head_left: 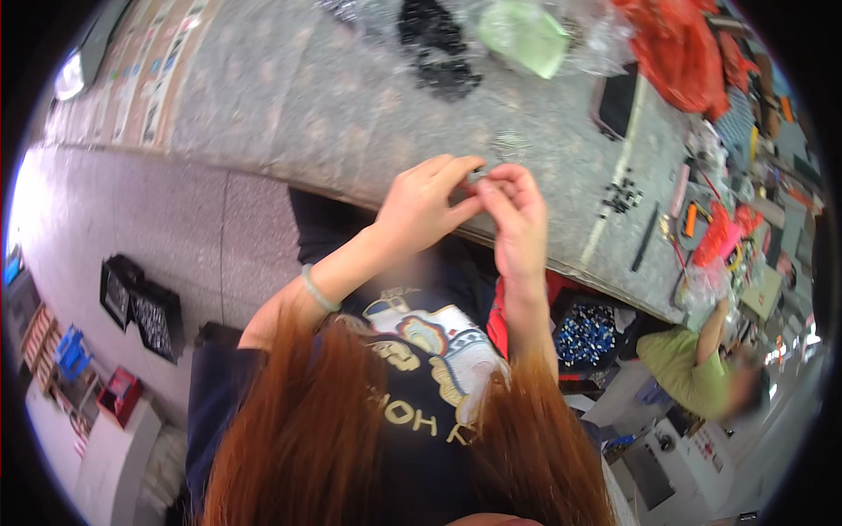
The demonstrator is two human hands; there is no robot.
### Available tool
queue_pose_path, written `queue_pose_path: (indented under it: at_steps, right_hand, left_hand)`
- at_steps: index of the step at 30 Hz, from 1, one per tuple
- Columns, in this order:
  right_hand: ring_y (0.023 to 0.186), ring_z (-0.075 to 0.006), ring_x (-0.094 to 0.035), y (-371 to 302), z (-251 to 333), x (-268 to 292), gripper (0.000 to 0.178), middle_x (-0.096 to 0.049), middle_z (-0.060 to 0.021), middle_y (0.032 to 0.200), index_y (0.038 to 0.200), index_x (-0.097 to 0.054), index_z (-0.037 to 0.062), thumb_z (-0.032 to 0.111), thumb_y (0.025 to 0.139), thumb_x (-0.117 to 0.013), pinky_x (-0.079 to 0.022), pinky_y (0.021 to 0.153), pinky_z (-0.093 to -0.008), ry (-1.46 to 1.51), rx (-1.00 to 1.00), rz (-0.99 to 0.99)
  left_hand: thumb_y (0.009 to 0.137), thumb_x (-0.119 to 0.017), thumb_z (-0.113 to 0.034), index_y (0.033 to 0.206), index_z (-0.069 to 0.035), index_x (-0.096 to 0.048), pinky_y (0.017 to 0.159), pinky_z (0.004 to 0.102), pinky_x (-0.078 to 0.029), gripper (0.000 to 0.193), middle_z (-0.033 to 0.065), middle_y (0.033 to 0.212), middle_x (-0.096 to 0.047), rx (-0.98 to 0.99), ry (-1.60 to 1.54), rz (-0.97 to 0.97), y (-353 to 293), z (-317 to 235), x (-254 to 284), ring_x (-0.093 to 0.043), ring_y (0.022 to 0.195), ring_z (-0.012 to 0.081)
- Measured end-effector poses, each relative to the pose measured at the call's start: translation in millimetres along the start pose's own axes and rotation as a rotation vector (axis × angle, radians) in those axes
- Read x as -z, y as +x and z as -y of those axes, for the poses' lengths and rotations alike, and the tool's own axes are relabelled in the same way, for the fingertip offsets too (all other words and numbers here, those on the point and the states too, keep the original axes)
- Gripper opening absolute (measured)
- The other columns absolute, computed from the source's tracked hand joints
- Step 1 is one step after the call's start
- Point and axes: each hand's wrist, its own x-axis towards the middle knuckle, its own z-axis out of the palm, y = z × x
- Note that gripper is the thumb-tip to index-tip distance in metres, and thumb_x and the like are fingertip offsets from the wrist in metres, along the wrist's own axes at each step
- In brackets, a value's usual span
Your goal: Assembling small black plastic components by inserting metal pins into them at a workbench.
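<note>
Both my hands meet at the near edge of the grey-covered table (289,114). Between the fingertips is a small grey part (476,176), too small to make out in detail. My left hand (423,200) is closed, thumb and fingers pinching it from the left. From the right, my right hand (519,210) is closed on the same part with thumb and forefinger. Just beyond the fingers lies a little heap of thin pale pieces (511,143). Right of my right hand, small black pieces (622,196) are scattered on the table.
A dark phone (616,101), a pile of black pieces (431,44), a green packet (524,39) and a red plastic bag (674,57) lie farther back. A tray of blue and white bits (586,335) sits below the table edge. Another person (688,370) is at the right.
</note>
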Motion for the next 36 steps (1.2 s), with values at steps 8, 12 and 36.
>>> queue_pose_path:
  at_steps: [8,12,36]
  right_hand:
    - [0.073,-0.0117,-0.057,0,0,2,0.020,-0.059,-0.0070,0.075,0.095,-0.045,0.0011,0.002,0.077,-0.054,-0.045,0.066,-0.0236,0.030,-0.061,0.030]
    - [0.073,-0.0104,-0.056,-3,-16,8,0.022,-0.058,-0.0040,0.074,0.097,-0.044,0.0010,0.002,0.078,-0.053,-0.044,0.068,-0.0226,0.145,-0.016,0.029]
    - [0.060,-0.0086,-0.049,13,-21,-20,0.050,-0.055,-0.0034,0.063,0.064,-0.055,0.0001,0.040,0.089,-0.037,-0.040,0.056,-0.0235,0.186,0.376,-0.242]
  left_hand:
    - [0.058,-0.067,-0.005,0.097,-0.006,-0.055,0.056,0.0303,-0.045,0.041,0.0077,0.070,-0.053,0.040,0.155,0.109,2,-8,4,-0.055,0.063,0.0208]
    - [0.059,-0.068,-0.002,0.100,-0.004,-0.054,0.056,0.0302,-0.045,0.043,0.0097,0.073,-0.054,-0.022,0.162,0.144,1,-6,-5,-0.054,0.062,0.0219]
    - [0.072,-0.061,-0.010,0.099,0.002,-0.054,0.058,0.0269,-0.045,0.031,0.0097,0.070,-0.060,0.231,0.102,0.149,-6,1,-27,-0.057,0.062,0.0160]
